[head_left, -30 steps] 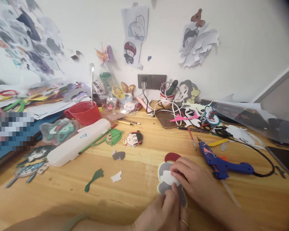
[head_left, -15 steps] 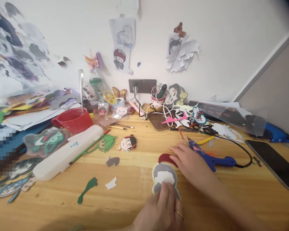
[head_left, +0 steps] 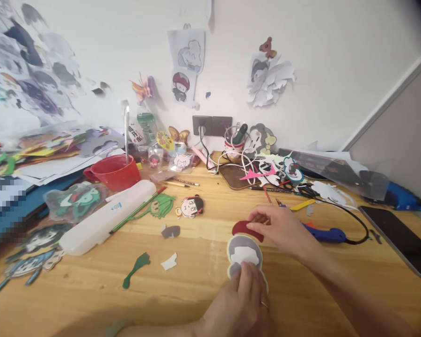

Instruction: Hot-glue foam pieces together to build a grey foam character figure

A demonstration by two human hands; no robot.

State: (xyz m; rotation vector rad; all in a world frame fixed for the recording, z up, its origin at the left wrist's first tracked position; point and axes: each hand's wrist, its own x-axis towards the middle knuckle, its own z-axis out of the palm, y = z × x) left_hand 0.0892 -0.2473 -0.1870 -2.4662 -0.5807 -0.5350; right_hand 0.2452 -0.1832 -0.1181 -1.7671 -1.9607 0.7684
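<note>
My right hand (head_left: 277, 227) pinches the right part of a dark red curved piece (head_left: 244, 229) between thumb and fingers. Just below that piece lies a grey and white layered cutout with a pale yellow-green edge (head_left: 234, 248). My left hand (head_left: 240, 299), wearing a ring, presses its closed fingers on the lower part of the cutout and hides some of it. Left of them on the wooden table are a dark grey piece (head_left: 170, 231), a white scrap (head_left: 169, 261) and a dark green piece (head_left: 136, 269).
Behind my right hand lies a blue glue gun (head_left: 328, 234) with a black cable. A phone (head_left: 400, 241) is at the right. Further left are a white case (head_left: 108, 217), a red cup (head_left: 115, 173) and finished paper figures. Cables and scraps crowd the back.
My right hand has closed on the red piece, which now looks slightly raised at its right end. My left hand stays on the grey and white cutout. The view has shifted slightly.
</note>
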